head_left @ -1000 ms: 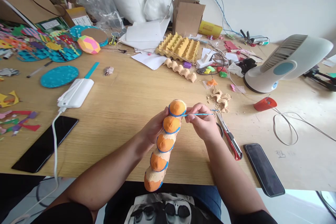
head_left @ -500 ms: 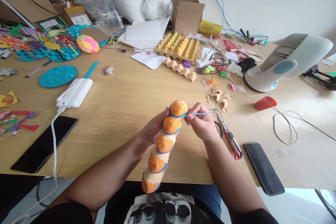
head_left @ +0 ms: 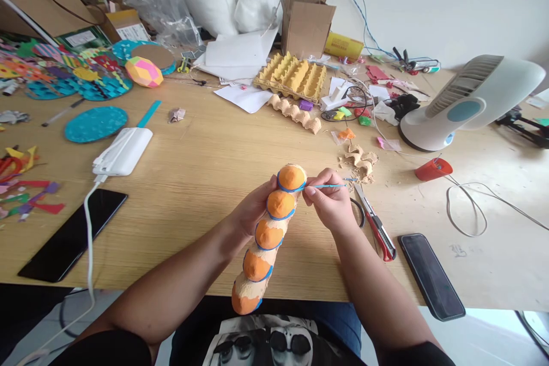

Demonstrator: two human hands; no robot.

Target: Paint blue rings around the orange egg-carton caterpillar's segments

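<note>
My left hand [head_left: 251,209] grips a strip of egg-carton cups [head_left: 269,234] painted orange with blue rings, held tilted over the table's near edge. My right hand [head_left: 329,201] pinches a thin blue paintbrush [head_left: 328,186]. Its tip touches the blue ring round the top cup. Both hands are closed on what they hold.
A utility knife [head_left: 376,223] and a dark phone [head_left: 431,275] lie right of my right hand. A white fan [head_left: 467,103], a red cup [head_left: 433,170] and cardboard scraps [head_left: 359,160] are further right. On the left are a power bank [head_left: 123,151], another phone [head_left: 72,234] and coloured paper crafts [head_left: 81,77]. Egg trays [head_left: 291,75] sit behind.
The carton strip has swung slightly left at its lower end. The brush stays at the top cup's blue ring. Orange scraps have come into view at the left edge.
</note>
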